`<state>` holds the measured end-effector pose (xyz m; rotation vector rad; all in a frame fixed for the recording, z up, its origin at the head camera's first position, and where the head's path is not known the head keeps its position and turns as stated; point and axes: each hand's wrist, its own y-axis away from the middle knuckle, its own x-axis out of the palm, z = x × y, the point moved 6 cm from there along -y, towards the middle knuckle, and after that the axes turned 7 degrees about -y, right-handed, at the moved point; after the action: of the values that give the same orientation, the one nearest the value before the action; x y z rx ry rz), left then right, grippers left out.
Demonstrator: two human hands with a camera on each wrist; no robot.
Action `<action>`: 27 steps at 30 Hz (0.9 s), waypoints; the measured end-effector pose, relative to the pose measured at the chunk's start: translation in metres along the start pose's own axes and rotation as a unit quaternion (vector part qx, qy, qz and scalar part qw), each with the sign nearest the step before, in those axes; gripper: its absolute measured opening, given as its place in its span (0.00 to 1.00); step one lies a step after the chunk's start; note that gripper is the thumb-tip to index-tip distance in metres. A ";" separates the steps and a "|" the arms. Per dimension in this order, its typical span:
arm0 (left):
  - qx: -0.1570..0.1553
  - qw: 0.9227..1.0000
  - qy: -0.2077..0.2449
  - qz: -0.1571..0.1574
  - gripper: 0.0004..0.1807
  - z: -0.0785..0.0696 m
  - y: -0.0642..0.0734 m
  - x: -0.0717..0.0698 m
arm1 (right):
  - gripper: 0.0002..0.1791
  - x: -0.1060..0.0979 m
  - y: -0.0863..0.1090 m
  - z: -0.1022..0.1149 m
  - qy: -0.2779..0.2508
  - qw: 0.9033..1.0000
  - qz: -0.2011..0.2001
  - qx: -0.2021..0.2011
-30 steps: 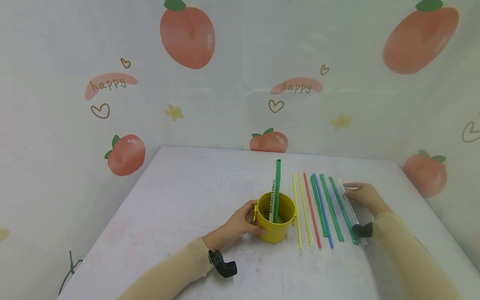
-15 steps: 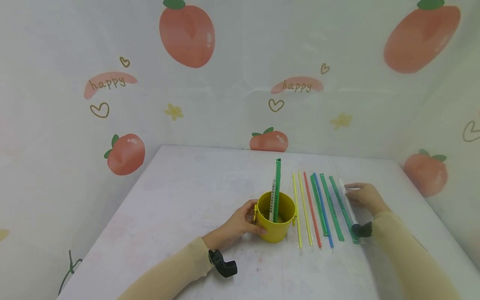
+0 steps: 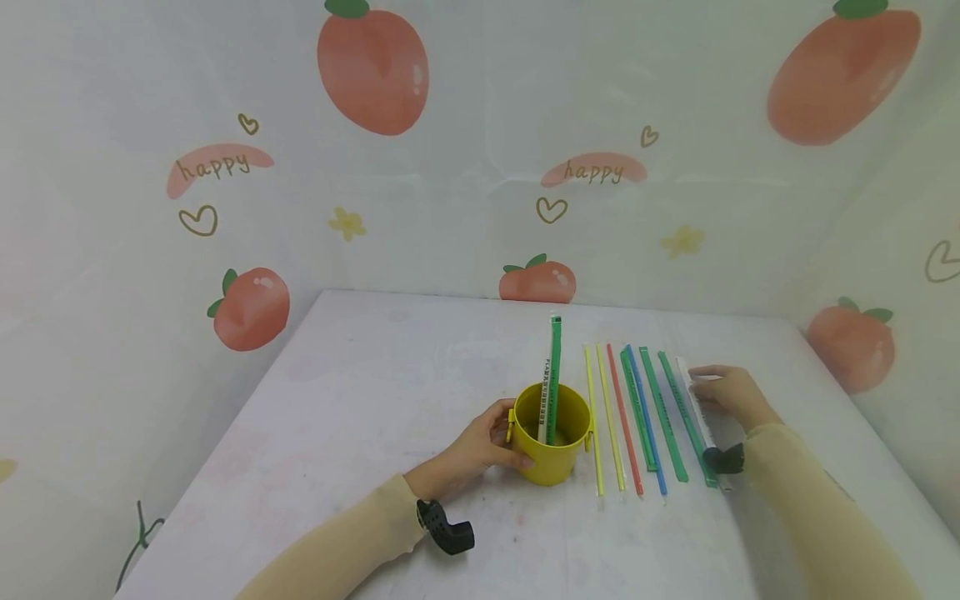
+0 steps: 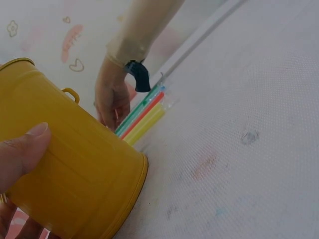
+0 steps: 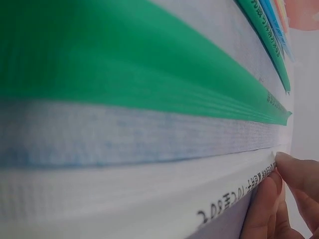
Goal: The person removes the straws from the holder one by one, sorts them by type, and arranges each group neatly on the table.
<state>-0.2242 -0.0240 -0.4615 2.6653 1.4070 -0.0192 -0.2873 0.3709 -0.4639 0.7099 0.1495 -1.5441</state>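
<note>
My left hand (image 3: 474, 448) grips the side of a small yellow bucket (image 3: 551, 468), its thumb (image 4: 25, 149) lying on the outer wall. Inside the bucket a green-wrapped drinking straw (image 3: 555, 358) and a white-wrapped one (image 3: 543, 408) lean upright. On the table at the right, my right hand (image 3: 733, 393) pinches a white-wrapped straw (image 3: 693, 400) near its far end; thumb and finger meet on its printed wrapper in the right wrist view. That straw lies along the table, beside a green-wrapped straw (image 5: 164, 74).
Between bucket and right hand lie several straws side by side: yellow (image 3: 611, 417), red (image 3: 625, 421), blue (image 3: 648, 425) and green-wrapped (image 3: 663, 417). A white printed cloth (image 3: 435, 200) hangs behind the white table (image 3: 360, 392). Each wrist wears a black camera mount (image 3: 446, 529).
</note>
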 end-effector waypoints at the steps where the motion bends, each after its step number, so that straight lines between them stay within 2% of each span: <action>1: 0.001 1.000 0.000 0.000 0.41 0.000 0.000 0.000 | 0.30 0.000 0.000 0.000 0.001 1.000 0.002 -0.001; 15: 0.004 1.000 0.004 0.003 0.41 -0.003 0.001 0.001 | 0.30 -0.002 -0.001 -0.001 0.010 1.000 0.002 0.009; 27: 0.004 1.000 0.004 0.003 0.41 -0.001 0.000 0.000 | 0.32 -0.005 0.003 0.006 -0.022 1.000 0.009 0.003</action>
<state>-0.2240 -0.0239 -0.4600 2.6798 1.4031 -0.0141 -0.2871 0.3717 -0.4562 0.6794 0.1064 -1.5423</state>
